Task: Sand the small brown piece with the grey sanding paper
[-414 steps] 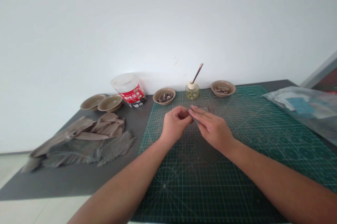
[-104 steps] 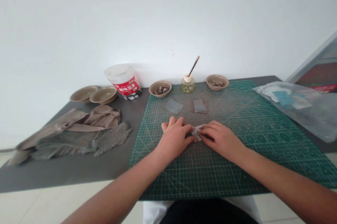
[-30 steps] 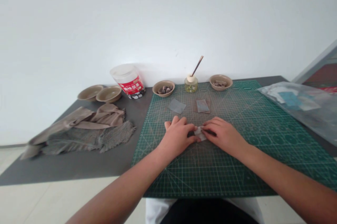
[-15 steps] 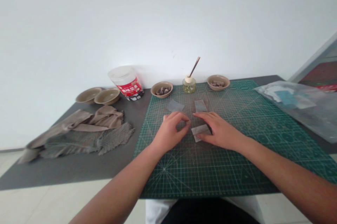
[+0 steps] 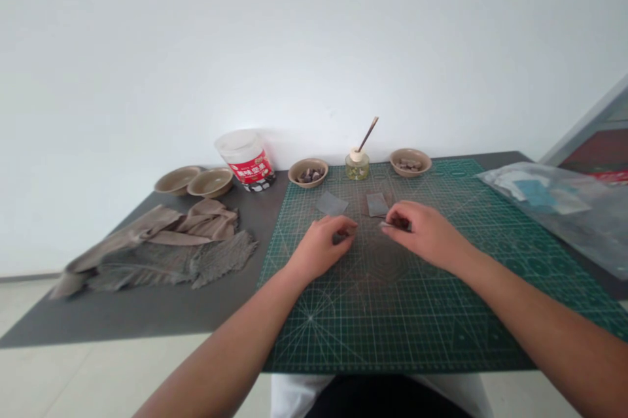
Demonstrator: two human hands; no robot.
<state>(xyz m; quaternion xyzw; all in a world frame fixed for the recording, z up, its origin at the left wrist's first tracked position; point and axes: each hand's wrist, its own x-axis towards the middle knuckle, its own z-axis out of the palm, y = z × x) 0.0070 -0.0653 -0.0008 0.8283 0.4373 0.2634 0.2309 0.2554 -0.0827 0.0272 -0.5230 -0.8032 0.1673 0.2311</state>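
Note:
My right hand (image 5: 417,228) is closed on a small grey piece (image 5: 386,225), seen edge-on between thumb and fingers just over the green mat (image 5: 363,326). Opposite it, my left hand (image 5: 326,244) has thumb and fingertips curled together; whatever they may hold is too small to make out. Beyond the left hand a grey square (image 5: 332,203) lies flat on the mat. Another grey piece (image 5: 377,205) rests beyond the gap between the hands, with a brownish one partly under it.
Along the wall stand a bowl of dark pieces (image 5: 309,173), a reed bottle (image 5: 357,166), a second filled bowl (image 5: 411,163) and a plastic tub (image 5: 250,166). Crumpled cloth (image 5: 171,244) and two bowls (image 5: 210,183) lie left, a plastic bag (image 5: 564,199) right.
My right hand has lifted the near grey piece off the mat and closed on it. My left hand stays curled in nearly the same place. The view has tilted slightly.

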